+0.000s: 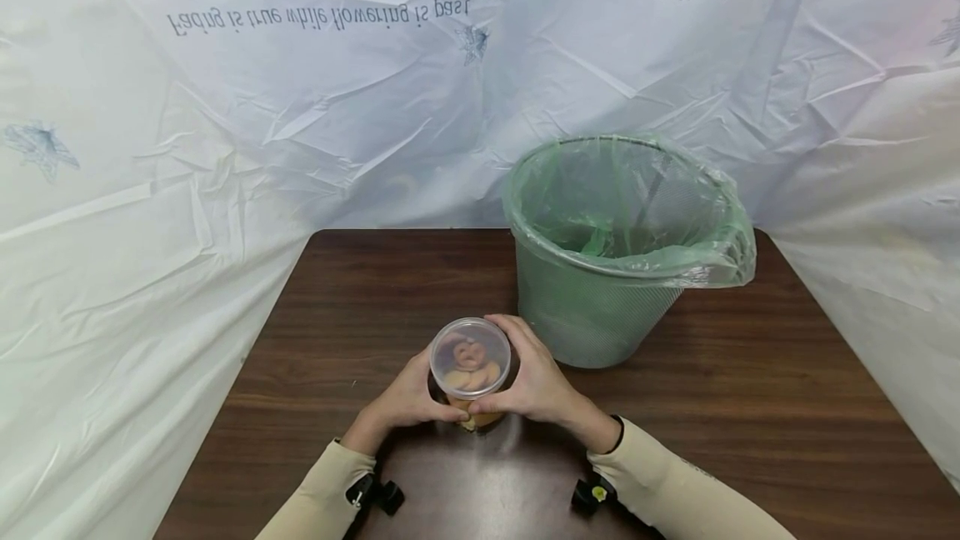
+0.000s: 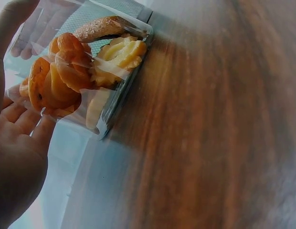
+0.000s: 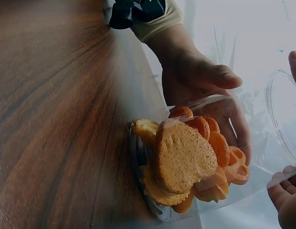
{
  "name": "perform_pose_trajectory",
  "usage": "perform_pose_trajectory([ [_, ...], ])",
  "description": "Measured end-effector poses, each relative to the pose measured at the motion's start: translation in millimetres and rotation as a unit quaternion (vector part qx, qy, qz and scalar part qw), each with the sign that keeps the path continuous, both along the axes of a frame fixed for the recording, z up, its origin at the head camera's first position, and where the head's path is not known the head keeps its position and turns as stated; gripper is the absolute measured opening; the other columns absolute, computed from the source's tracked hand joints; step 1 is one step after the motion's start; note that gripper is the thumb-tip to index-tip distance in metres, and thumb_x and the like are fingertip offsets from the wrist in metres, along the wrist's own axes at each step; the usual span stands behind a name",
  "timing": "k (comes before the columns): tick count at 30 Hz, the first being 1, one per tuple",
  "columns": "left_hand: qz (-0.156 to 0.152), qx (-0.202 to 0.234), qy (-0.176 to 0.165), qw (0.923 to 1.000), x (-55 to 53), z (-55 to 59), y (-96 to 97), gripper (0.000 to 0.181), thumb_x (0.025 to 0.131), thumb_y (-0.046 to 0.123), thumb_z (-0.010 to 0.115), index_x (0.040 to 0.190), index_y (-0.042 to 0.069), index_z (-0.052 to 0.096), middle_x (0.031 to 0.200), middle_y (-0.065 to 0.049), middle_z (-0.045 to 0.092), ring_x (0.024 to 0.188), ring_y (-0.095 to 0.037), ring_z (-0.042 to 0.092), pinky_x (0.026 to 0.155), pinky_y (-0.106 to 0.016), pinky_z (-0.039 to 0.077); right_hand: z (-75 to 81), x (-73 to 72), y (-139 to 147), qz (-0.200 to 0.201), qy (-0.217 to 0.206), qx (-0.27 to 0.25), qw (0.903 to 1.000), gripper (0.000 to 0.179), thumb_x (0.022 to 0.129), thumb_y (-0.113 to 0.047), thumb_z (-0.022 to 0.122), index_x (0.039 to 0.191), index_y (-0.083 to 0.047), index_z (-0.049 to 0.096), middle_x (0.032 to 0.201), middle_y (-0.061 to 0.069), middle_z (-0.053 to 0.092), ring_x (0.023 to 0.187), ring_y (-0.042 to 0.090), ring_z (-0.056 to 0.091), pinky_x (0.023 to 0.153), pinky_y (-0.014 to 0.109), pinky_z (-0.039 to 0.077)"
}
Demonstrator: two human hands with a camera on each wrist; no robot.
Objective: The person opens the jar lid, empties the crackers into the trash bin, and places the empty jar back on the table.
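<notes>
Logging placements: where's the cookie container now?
Head view, just below center: the cookie container is held between the left hand and right hand, left of the mesh bin.

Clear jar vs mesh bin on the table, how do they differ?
Size: the clear plastic jar is far smaller than the mesh bin.
Hold: the left hand and right hand grip the jar; neither grips the bin.
Look: the jar shows cookies through clear walls; the bin has a green liner bag.
Both have round rims.

Clear jar (image 1: 470,396), upright on table (image 1: 360,298), assorted cookies (image 3: 186,157) inside
</notes>
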State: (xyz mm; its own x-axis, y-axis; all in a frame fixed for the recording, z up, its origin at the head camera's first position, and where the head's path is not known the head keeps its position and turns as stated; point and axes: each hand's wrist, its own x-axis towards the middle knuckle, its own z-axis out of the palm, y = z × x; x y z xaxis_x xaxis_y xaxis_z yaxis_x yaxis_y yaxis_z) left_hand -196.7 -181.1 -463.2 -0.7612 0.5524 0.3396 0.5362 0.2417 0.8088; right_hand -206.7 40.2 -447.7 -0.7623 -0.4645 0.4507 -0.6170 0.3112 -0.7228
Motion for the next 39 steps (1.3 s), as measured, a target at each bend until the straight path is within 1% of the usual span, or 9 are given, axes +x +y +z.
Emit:
perform_pose_trajectory([
  [6,0.001,-0.001,0.001,1.0,0.2,-0.5,0.0,0.099,0.056,0.018,0.087,0.137,0.0,0.032,0.129,-0.015,0.049,0.116,-0.032,0.048,0.1,-0.038,0.038,-0.3,-0.9,0.3,0.001,0.002,0.006,1.0,0.102,0.051,-0.056,0.081,0.136,-0.021,0.036,0.131,-0.005,0.041,0.118,0.013,0.043,0.096,0.038,0.039],
  [11,0.005,-0.004,0.002,1.0,0.2,-0.3,-0.3,0.099,0.056,0.018,0.087,0.136,0.0,0.033,0.129,-0.015,0.049,0.116,-0.031,0.048,0.101,-0.038,0.036,0.7,-3.2,1.3,0.006,0.006,0.012,0.9999,0.101,0.052,-0.057,0.081,0.134,-0.017,0.039,0.131,-0.005,0.042,0.117,0.012,0.044,0.094,0.038,0.04],
  [17,0.005,-0.004,0.0,1.0,-0.1,0.1,-0.4,0.098,0.056,0.018,0.088,0.136,0.0,0.034,0.129,-0.015,0.049,0.116,-0.031,0.048,0.101,-0.039,0.036,2.6,-6.7,2.5,0.017,0.011,0.01,0.9997,0.1,0.051,-0.057,0.081,0.133,-0.017,0.04,0.129,-0.006,0.043,0.115,0.012,0.045,0.094,0.036,0.04],
  [22,-0.002,-0.002,0.003,1.0,-0.9,-0.5,-0.2,0.098,0.056,0.019,0.087,0.136,0.0,0.034,0.128,-0.015,0.049,0.115,-0.031,0.049,0.1,-0.041,0.037,3.1,-10.3,4.7,0.042,0.005,0.003,0.9991,0.1,0.052,-0.053,0.083,0.134,-0.015,0.04,0.129,-0.006,0.043,0.115,0.014,0.046,0.095,0.036,0.04],
  [26,-0.001,0.0,0.008,1.0,-1.9,-1.8,0.1,0.097,0.056,0.02,0.087,0.135,0.0,0.034,0.127,-0.014,0.05,0.115,-0.031,0.049,0.099,-0.042,0.037,3.5,-15.7,7.3,0.071,-0.009,-0.002,0.9974,0.099,0.053,-0.048,0.085,0.135,-0.017,0.039,0.129,-0.007,0.043,0.115,0.018,0.047,0.095,0.036,0.039],
  [29,-0.001,0.0,0.006,1.0,-2.4,-2.6,-0.1,0.097,0.057,0.021,0.087,0.136,0.001,0.034,0.127,-0.014,0.05,0.115,-0.031,0.049,0.099,-0.042,0.037,4.5,-19.6,8.8,0.087,-0.011,0.003,0.9962,0.098,0.053,-0.045,0.085,0.135,-0.019,0.039,0.129,-0.008,0.043,0.116,0.017,0.047,0.096,0.035,0.039],
  [31,-0.001,-0.001,0.006,1.0,-2.5,-3.1,-0.4,0.098,0.058,0.024,0.087,0.136,0.002,0.033,0.128,-0.013,0.05,0.115,-0.03,0.05,0.099,-0.042,0.038,9.4,-19.3,9.2,0.098,-0.014,0.004,0.995,0.098,0.054,-0.04,0.086,0.136,-0.018,0.038,0.13,-0.005,0.043,0.117,0.018,0.046,0.096,0.037,0.039],
  [37,-0.003,-0.007,0.004,1.0,-1.8,-2.1,-0.3,0.099,0.058,0.024,0.086,0.138,0.002,0.031,0.129,-0.013,0.049,0.114,-0.03,0.05,0.098,-0.041,0.039,35.6,-10.3,10.5,0.135,-0.026,0.0,0.9905,0.095,0.056,-0.021,0.087,0.136,-0.006,0.037,0.13,0.013,0.043,0.117,0.03,0.045,0.096,0.04,0.038],
  [39,-0.004,-0.008,0.003,1.0,-1.6,-1.6,-0.2,0.1,0.058,0.022,0.087,0.138,0.001,0.031,0.129,-0.014,0.049,0.115,-0.031,0.05,0.097,-0.041,0.039,29.5,-14.1,11.0,0.14,-0.025,-0.002,0.9899,0.096,0.056,-0.023,0.087,0.137,-0.009,0.036,0.132,0.01,0.043,0.119,0.027,0.044,0.097,0.038,0.038],
])
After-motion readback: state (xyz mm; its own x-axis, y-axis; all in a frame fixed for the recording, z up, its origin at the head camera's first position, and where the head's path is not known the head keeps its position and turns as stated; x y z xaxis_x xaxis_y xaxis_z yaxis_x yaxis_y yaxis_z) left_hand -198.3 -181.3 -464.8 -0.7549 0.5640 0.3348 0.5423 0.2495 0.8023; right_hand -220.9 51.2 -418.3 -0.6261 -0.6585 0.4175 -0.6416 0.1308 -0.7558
